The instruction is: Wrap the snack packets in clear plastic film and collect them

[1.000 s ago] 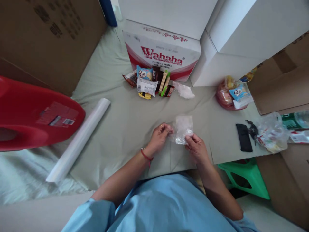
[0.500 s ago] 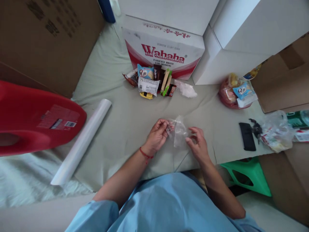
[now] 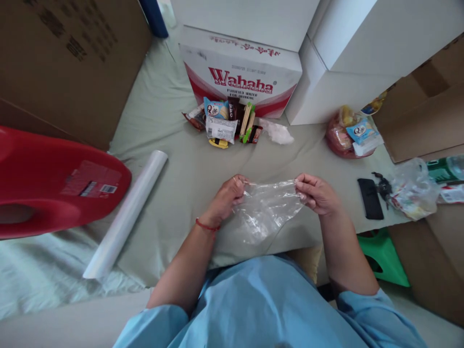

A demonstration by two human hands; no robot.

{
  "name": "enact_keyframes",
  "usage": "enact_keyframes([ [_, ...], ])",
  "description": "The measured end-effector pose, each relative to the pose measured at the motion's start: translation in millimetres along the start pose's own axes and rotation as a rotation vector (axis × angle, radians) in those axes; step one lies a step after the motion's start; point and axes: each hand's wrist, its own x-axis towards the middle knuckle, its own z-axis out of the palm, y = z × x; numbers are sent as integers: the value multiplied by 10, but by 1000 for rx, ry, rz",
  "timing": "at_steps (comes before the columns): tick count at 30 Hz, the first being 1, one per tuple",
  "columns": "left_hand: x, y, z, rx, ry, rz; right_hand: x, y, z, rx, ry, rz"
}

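A clear plastic bag (image 3: 263,212) is stretched out between my two hands over the cloth-covered table (image 3: 195,179). My left hand (image 3: 230,195) pinches its upper left corner, fingers closed. At the upper right corner, my right hand (image 3: 317,193) grips the film between thumb and fingers. Beyond my hands lies a pile of wrapped snacks (image 3: 222,128) against a white and red Wahaha box (image 3: 242,72). Beside that pile sits a crumpled whitish plastic piece (image 3: 277,131).
A roll of clear film (image 3: 126,212) and a red jug (image 3: 65,183) are on the left. To the right are a red bowl of snacks (image 3: 337,140), a black phone (image 3: 369,198), a filled plastic bag (image 3: 413,188) and a green stool (image 3: 386,256). Cardboard boxes (image 3: 72,58) flank the table.
My right hand has taken hold of the bag's edge and moved right. The bag, bunched up before, is now spread wide between both hands. My left hand has shifted slightly left.
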Motion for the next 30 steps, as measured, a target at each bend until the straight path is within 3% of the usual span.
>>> enact_keyframes([
  [2,-26,3,13,175,-108,-32,109,-8,-63,1,87,-82],
  [4,-22,-28,37,294,-123,-40,218,54,-104,-12,278,-243],
  [6,8,-85,61,292,-26,-13,273,167,-108,-70,515,-404],
  [8,49,-149,80,253,105,28,245,309,-53,-122,657,-457],
  [14,88,-273,122,439,284,171,-55,740,375,-280,461,-282],
  [16,85,-279,110,500,324,216,-77,805,408,-365,444,-270],
  [18,96,-277,68,505,363,231,-38,807,303,-348,446,-258],
  [23,165,-268,-115,525,531,254,153,620,-251,-267,462,-146],
  [26,148,-247,-160,676,694,359,155,458,-381,-461,684,-295],
  [28,96,-213,-128,879,782,461,77,368,-290,-586,803,-468],
  [30,33,-170,-58,1111,784,539,-12,319,-91,-674,767,-595],
])
